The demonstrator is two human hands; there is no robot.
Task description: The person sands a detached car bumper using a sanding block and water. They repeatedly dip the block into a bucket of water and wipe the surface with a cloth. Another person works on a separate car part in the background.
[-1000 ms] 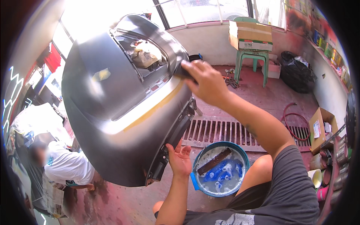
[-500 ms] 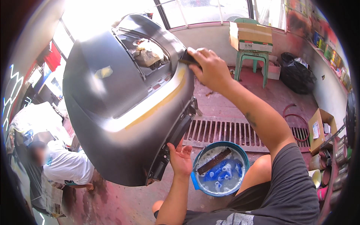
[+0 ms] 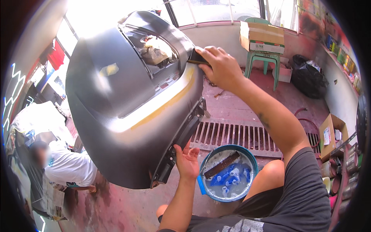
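A large dark grey car bumper (image 3: 131, 154) stands tilted before me, with a pale, yellow-edged patch (image 3: 162, 106) running along its raised ridge. My right hand (image 3: 221, 65) grips a dark, flat sanding block (image 3: 198, 58) against the upper end of that ridge, beside the bumper's opening. Low on the right, my left hand (image 3: 187, 162) is at the bumper's black-clipped edge, thumb against it, palm turned up and fingers loosely apart. Below and right of it, a blue bucket (image 3: 201, 187) holds foamy water, a blue cloth (image 3: 234, 174) and a dark brown strip (image 3: 222, 164).
Behind the bucket runs a metal floor grate (image 3: 232, 133). A green stool (image 3: 264, 58) bearing a cardboard box (image 3: 261, 34) stands at the back, near a black bag (image 3: 309, 77). Cans line the right side. Another person in a white shirt (image 3: 71, 164) bends down at left.
My right hand with the sanding block stays at the ridge's upper end, with only a slight shift. The whole view has moved a little; my left hand keeps its place at the edge.
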